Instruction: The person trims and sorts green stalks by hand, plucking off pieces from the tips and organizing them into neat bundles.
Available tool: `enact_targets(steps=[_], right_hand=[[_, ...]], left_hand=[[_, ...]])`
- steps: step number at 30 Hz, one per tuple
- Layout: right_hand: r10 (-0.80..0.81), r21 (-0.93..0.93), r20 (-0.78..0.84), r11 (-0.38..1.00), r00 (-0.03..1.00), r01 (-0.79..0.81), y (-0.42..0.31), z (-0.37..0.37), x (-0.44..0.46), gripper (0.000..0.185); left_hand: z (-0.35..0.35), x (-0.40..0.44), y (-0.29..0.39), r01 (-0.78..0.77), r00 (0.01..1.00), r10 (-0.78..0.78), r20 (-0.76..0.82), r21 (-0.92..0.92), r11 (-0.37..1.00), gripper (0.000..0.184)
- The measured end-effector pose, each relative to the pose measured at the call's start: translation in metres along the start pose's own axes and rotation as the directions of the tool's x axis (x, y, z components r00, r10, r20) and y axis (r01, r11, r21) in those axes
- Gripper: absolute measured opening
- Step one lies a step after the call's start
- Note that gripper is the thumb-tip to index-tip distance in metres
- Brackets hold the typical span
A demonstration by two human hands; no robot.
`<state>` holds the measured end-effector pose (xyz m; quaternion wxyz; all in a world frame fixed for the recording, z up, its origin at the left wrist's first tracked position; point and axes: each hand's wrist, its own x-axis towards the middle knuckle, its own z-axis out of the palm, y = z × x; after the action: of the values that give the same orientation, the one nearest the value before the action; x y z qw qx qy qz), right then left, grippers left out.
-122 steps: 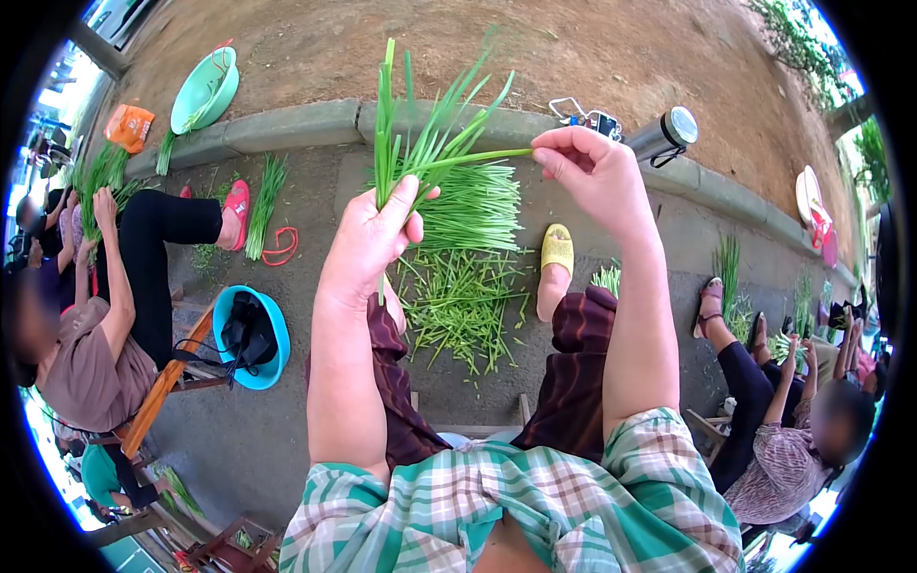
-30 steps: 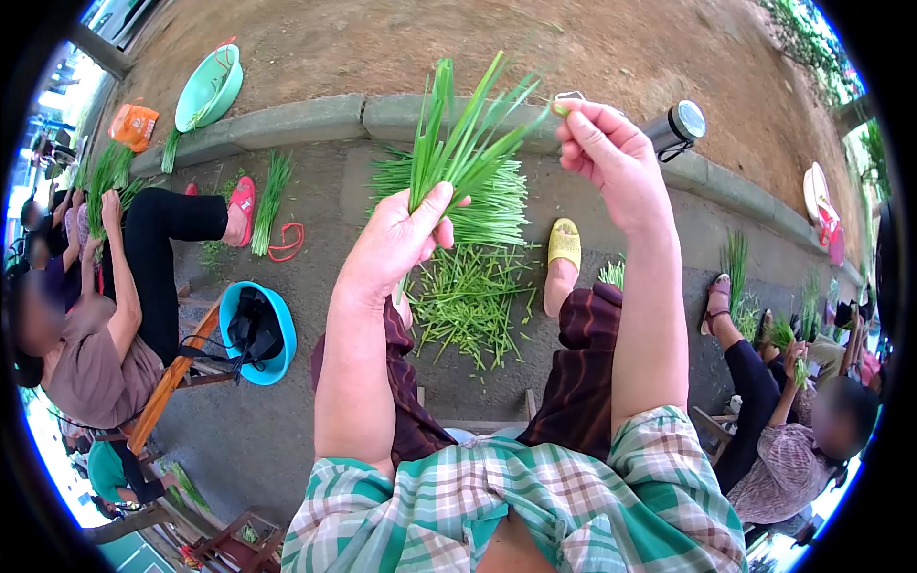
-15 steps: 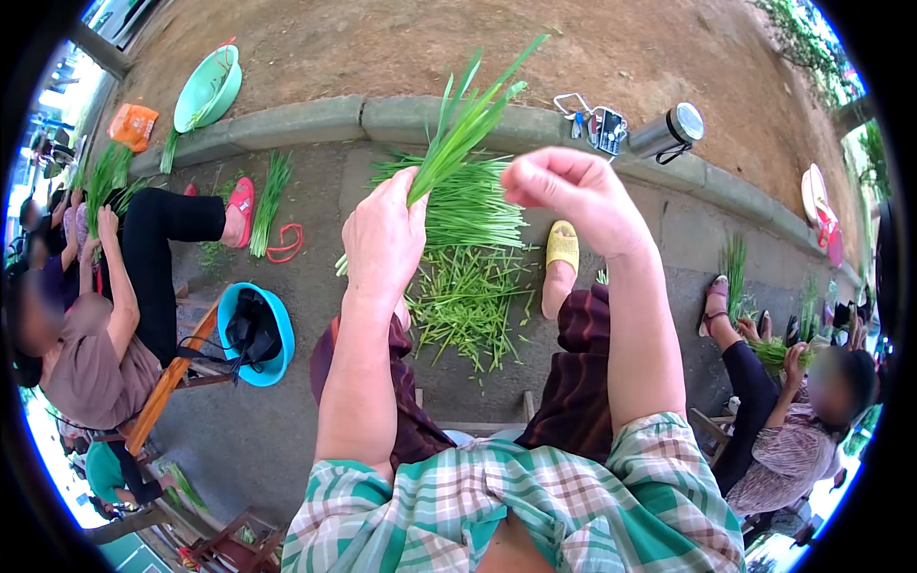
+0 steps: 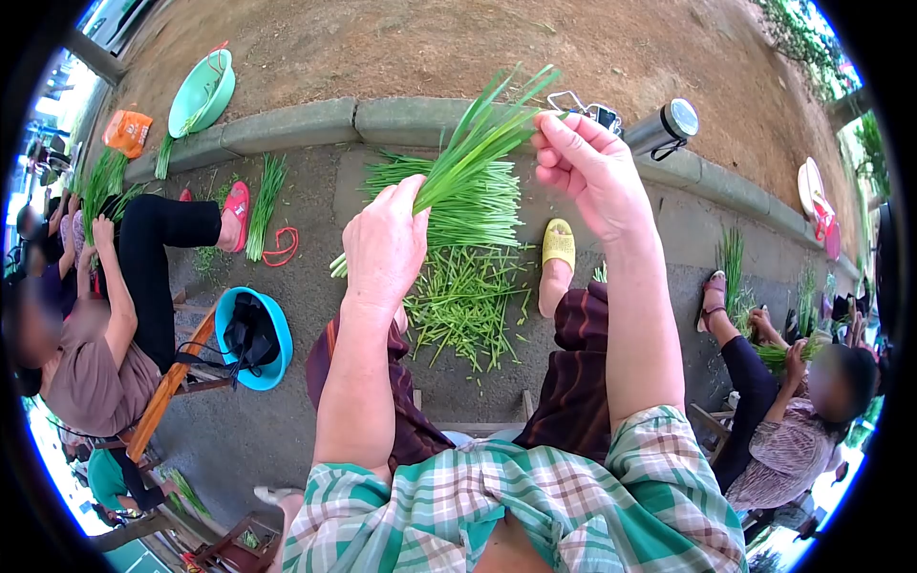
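Grip, head view: left hand closed round a green bundle; right hand raised by its leaf ends, thumb and forefinger pinched narrow, seemingly on a leaf tip.
Bundle: above the pavement, slanting toward the kerb; flat, limp, glossy blades, pale slim ends poking out past the left hand.
Hand roles: left carries the bulk, right does fine work at the tips, by the look of it.
Long stalks: heaped on the pavement near the kerb's lower edge, roughly parallel, smooth.
Short pieces: loose scatter nearer the wearer, straight, stubby, yellow-green.
Footwear: yellow slipper, right of the long stalks.
Kerb side: steel flask, cylindrical, tilted.
Left side: blue basin, round, smooth, dark item inside; seated person beyond.
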<state>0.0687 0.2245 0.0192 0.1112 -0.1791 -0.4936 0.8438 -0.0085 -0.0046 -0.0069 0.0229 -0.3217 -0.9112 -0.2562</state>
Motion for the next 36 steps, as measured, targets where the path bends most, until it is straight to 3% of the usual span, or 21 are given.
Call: enact_targets(steps=[4, 6, 10, 12, 13, 15, 16, 18, 20, 23, 25, 26, 27, 28, 30, 32, 35, 36], right_hand=[[-0.038, -0.184, -0.044, 0.982, 0.998, 0.029, -0.007, 0.005, -0.004, 0.018], [-0.171, -0.433, -0.046, 0.891, 0.984, 0.135, -0.003, 0.002, -0.002, 0.019], [-0.325, -0.532, -0.066, 0.811, 0.943, 0.242, 0.008, 0.007, 0.000, 0.019], [-0.375, -0.400, -0.123, 0.866, 0.919, 0.300, 0.011, 0.009, 0.003, 0.018], [-0.375, -0.399, -0.125, 0.866, 0.918, 0.300, 0.012, 0.010, 0.004, 0.018], [-0.313, -0.074, -0.190, 0.950, 0.930, 0.305, 0.015, 0.012, 0.006, 0.017], [-0.313, -0.074, -0.191, 0.950, 0.930, 0.305, 0.016, 0.011, 0.006, 0.017], [-0.222, 0.148, -0.238, 0.954, 0.946, 0.261, 0.019, 0.008, 0.008, 0.015], [-0.241, 0.261, -0.229, 0.918, 0.943, 0.298, 0.017, -0.010, 0.015, 0.014], [-0.252, 0.300, -0.280, 0.894, 0.926, 0.334, 0.000, -0.027, 0.015, 0.015], [-0.233, 0.297, -0.297, 0.899, 0.926, 0.322, -0.002, -0.029, 0.013, 0.016], [-0.198, 0.267, -0.197, 0.931, 0.960, 0.247, 0.000, -0.030, 0.012, 0.018], [-0.157, 0.228, -0.095, 0.958, 0.983, 0.175, 0.000, -0.027, 0.010, 0.020], [-0.156, 0.233, -0.091, 0.957, 0.984, 0.173, 0.003, -0.022, 0.008, 0.020], [0.001, 0.036, -0.083, 0.999, 0.997, 0.002, 0.011, -0.007, 0.001, 0.024], [0.051, -0.059, -0.036, 0.997, 0.998, -0.053, 0.021, 0.002, -0.001, 0.026], [0.088, -0.391, 0.056, 0.919, 0.995, -0.060, 0.020, 0.017, -0.010, 0.033], [0.088, -0.390, 0.056, 0.919, 0.995, -0.059, 0.024, 0.017, -0.010, 0.033]], left_hand=[[-0.001, 0.001, -0.001, 0.070, 0.997, -0.069, 0.020, -0.029, 0.997, 0.029], [-0.002, 0.001, -0.002, 0.097, 0.995, -0.096, 0.023, -0.054, 0.994, 0.028], [-0.002, 0.001, 0.001, 0.111, 0.993, -0.108, 0.040, -0.084, 0.990, 0.025], [0.001, 0.000, 0.003, 0.091, 0.995, -0.088, 0.037, -0.098, 0.991, 0.024], [0.002, 0.000, 0.005, 0.129, 0.989, -0.113, 0.095, -0.192, 0.973, 0.025], [0.005, 0.001, 0.011, 0.171, 0.979, -0.131, 0.156, -0.281, 0.945, 0.027], [0.005, 0.001, 0.015, 0.226, 0.962, -0.151, 0.227, -0.352, 0.908, 0.029], [0.005, 0.002, 0.022, 0.345, 0.912, -0.173, 0.371, -0.472, 0.811, 0.032], [0.005, 0.000, 0.021, 0.377, 0.898, -0.172, 0.406, -0.504, 0.777, 0.034], [0.005, -0.001, 0.014, 0.474, 0.853, -0.192, 0.485, -0.566, 0.674, 0.036], [0.001, 0.000, 0.012, 0.570, 0.814, -0.183, 0.552, -0.694, 0.441, 0.037], [-0.003, 0.001, 0.014, 0.571, 0.813, -0.188, 0.551, -0.691, 0.443, 0.037], [-0.008, 0.003, 0.017, 0.575, 0.817, -0.190, 0.544, -0.745, 0.339, 0.037], [-0.011, 0.004, 0.018, 0.569, 0.822, -0.191, 0.537, -0.790, 0.230, 0.037], [-0.007, 0.007, 0.012, 0.537, 0.843, -0.170, 0.511, -0.823, 0.188, 0.038], [-0.008, 0.009, 0.011, 0.504, 0.856, -0.161, 0.492, -0.862, 0.044, 0.038], [-0.007, 0.009, 0.006, 0.491, 0.863, -0.150, 0.483, -0.871, 0.020, 0.038], [-0.006, 0.009, 0.006, 0.487, 0.864, -0.152, 0.480, -0.873, 0.007, 0.038]])
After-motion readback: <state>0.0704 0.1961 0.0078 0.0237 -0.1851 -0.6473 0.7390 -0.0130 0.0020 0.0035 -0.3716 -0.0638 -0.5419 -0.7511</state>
